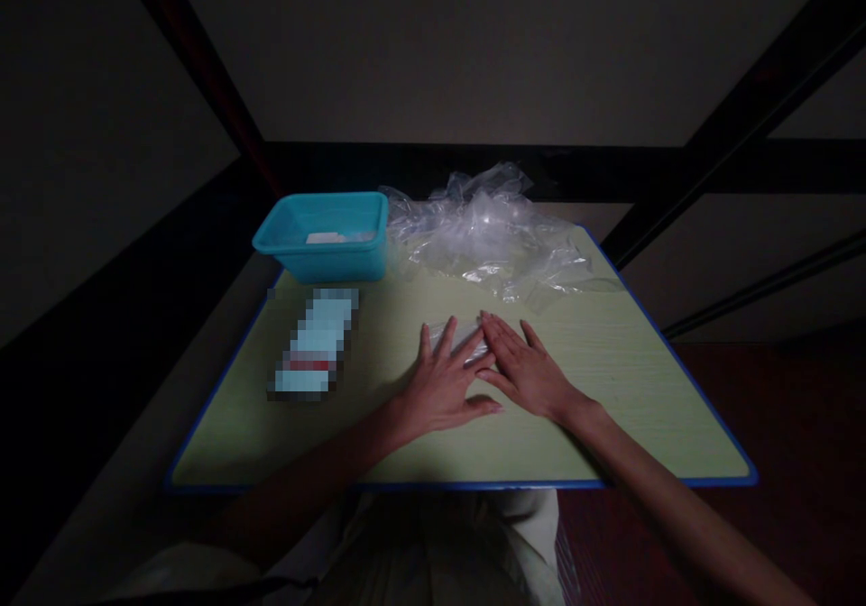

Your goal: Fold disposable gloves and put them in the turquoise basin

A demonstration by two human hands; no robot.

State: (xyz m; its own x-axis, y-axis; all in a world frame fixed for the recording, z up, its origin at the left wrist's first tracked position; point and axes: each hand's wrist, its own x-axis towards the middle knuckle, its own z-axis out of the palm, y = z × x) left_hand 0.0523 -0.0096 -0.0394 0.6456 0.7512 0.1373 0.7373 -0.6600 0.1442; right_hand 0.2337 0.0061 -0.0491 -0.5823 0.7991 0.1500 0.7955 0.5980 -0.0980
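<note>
A small clear plastic bag [463,333] lies flat near the middle of the table, partly covered by my hands. My left hand [446,379] rests on it with the fingers spread and the thumb pointing right. From the right, my right hand [524,367] reaches over the bag's right part, palm down, its fingers stretched out and its fingertips meeting those of the left. Neither hand grasps anything. What the bag holds, if anything, is hidden under the fingers.
The pale table [595,390] has a blue edge. A heap of crumpled clear plastic bags [487,227] spreads along its back. Back left stands a turquoise basket [338,263] with something white [325,238] inside. Nearer, a blurred-out phone-like object [317,335] lies on the left.
</note>
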